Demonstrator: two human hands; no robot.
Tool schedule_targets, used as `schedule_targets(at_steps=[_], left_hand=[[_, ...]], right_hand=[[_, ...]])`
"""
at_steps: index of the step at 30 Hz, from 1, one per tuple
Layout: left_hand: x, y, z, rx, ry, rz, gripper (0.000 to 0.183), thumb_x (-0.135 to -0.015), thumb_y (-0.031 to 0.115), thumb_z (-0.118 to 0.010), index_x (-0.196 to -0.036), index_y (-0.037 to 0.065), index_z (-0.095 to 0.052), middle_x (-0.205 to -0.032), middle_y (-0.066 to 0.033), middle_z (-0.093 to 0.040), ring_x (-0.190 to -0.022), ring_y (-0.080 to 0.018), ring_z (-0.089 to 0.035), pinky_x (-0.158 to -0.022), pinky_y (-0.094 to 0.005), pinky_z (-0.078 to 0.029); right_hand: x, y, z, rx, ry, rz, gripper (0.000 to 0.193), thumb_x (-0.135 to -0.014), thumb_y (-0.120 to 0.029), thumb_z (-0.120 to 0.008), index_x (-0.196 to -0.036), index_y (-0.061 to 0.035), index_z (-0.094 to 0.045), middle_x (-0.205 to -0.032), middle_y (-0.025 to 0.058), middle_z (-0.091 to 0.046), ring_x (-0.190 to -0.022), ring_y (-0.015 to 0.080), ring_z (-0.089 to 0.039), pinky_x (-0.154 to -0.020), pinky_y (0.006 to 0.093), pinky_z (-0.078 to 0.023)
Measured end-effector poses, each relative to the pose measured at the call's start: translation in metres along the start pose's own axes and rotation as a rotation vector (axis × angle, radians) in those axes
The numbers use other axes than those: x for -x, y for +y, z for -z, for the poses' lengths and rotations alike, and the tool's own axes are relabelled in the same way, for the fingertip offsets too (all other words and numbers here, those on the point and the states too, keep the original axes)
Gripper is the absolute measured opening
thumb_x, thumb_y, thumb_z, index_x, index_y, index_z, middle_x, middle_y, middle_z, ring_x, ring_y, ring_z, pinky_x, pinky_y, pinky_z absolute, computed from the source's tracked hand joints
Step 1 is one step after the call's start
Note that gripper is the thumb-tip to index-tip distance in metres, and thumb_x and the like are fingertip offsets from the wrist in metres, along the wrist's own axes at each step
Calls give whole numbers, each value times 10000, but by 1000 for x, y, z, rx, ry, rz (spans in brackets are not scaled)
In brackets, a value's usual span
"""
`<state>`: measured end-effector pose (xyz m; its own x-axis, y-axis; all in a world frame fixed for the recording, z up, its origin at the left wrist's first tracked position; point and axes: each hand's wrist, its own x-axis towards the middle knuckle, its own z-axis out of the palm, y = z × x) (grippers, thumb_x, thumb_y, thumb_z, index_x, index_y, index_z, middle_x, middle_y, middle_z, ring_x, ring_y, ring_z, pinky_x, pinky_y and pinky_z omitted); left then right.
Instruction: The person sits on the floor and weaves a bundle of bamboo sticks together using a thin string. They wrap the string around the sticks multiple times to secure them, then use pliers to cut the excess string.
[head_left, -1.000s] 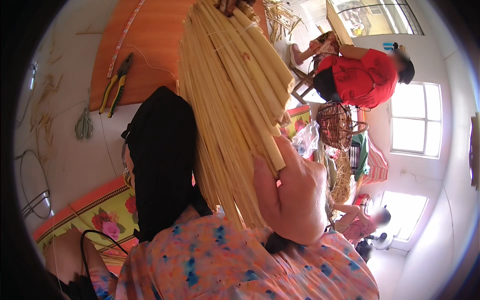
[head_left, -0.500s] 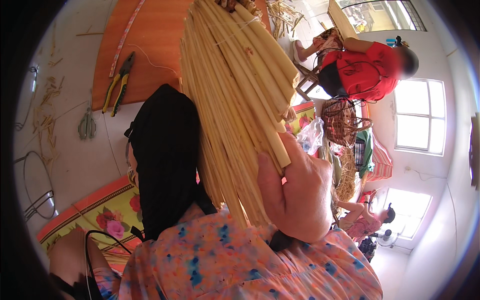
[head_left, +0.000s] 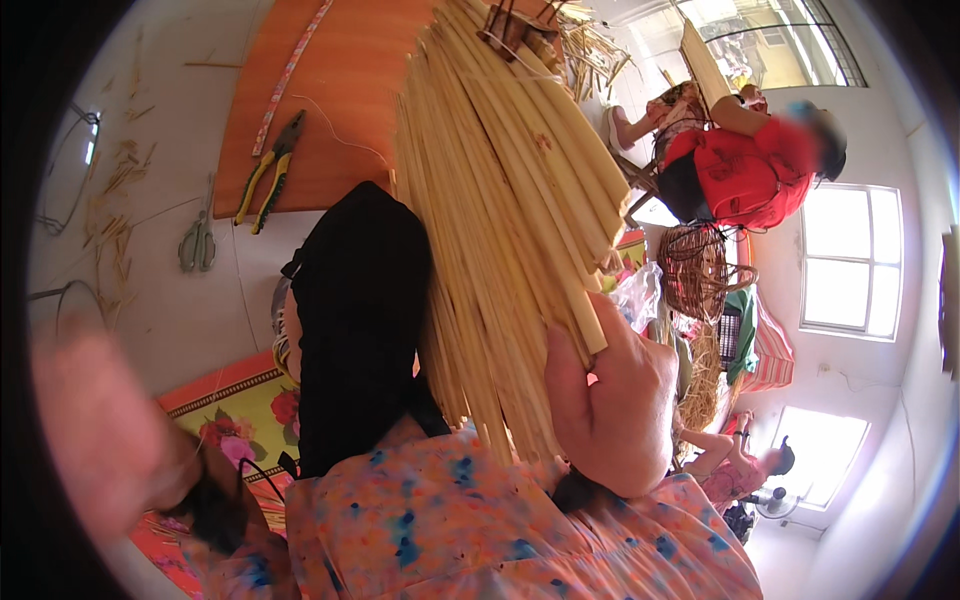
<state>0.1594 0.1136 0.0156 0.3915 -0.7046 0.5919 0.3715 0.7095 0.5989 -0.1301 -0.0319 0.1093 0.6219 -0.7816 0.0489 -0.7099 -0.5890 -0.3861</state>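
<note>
My right hand (head_left: pixel 625 410) pinches the lower right edge of a mat of pale straw-like stalks (head_left: pixel 510 230), thumb on top and fingers behind. The stalks lie side by side, and a thin thread crosses them near the upper end. At the far left my left hand (head_left: pixel 105 425) is lifted, its fingers smeared by motion. Below the mat's left edge lies my black-clad leg (head_left: pixel 360 320). Pliers with yellow and black handles (head_left: pixel 268 175) rest on the orange board (head_left: pixel 340 90), beside a thin white thread and a patterned strip (head_left: pixel 290 75).
Grey scissors (head_left: pixel 198 243) lie on the tiled floor among stalk scraps (head_left: pixel 115 230). A wire frame (head_left: pixel 70 190) is at the left edge. To the right stand a wicker basket (head_left: pixel 692 265) and a person in red (head_left: pixel 750 170); another person (head_left: pixel 735 465) sits farther off.
My left hand has come into view at the far left, moving fast. My right hand keeps hold of the stalk mat. The whole view has shifted slightly.
</note>
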Motion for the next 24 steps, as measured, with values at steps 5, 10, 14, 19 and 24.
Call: schedule_targets(at_steps=[5,10,14,19,24], left_hand=[[-21,-100,-76,-875,-193,75,149,-783,-54,-719,-899,21,-662,-759,-68,-569,-576,-206,-539,-511,-292,-395],[-26,-111,-91,-893,-272,97,207,-734,-71,-764,-907,5,-678,-760,-96,-572,-600,-259,-593,-492,-335,-436],[-28,-112,-90,-928,-272,86,205,-727,-57,-775,-901,4,-684,-757,-91,-569,-596,-264,-594,-484,-350,-441],[-28,-113,-87,-940,-263,67,204,-722,-71,-765,-892,7,-681,-752,-90,-560,-589,-259,-584,-480,-346,-428],[-31,-109,-87,-944,-273,74,210,-718,-81,-756,-891,11,-679,-749,-90,-553,-584,-257,-573,-479,-341,-418]], right_hand=[[5,4,5,53,-78,-71,246,-916,-69,-641,-1129,21,-559,-682,184,-600,-557,377,-636,-481,437,-489],[5,2,4,63,-56,-50,235,-918,-57,-630,-1130,15,-560,-660,182,-585,-563,392,-636,-482,441,-490],[4,6,2,58,-48,-21,241,-923,-63,-624,-1141,18,-561,-657,186,-587,-565,396,-635,-487,444,-491],[5,7,1,69,-57,-40,287,-920,-67,-629,-1182,30,-563,-657,191,-592,-552,389,-634,-482,437,-488],[8,13,-2,72,-33,-10,326,-914,-63,-637,-1213,41,-560,-642,185,-588,-529,373,-626,-473,431,-482]])
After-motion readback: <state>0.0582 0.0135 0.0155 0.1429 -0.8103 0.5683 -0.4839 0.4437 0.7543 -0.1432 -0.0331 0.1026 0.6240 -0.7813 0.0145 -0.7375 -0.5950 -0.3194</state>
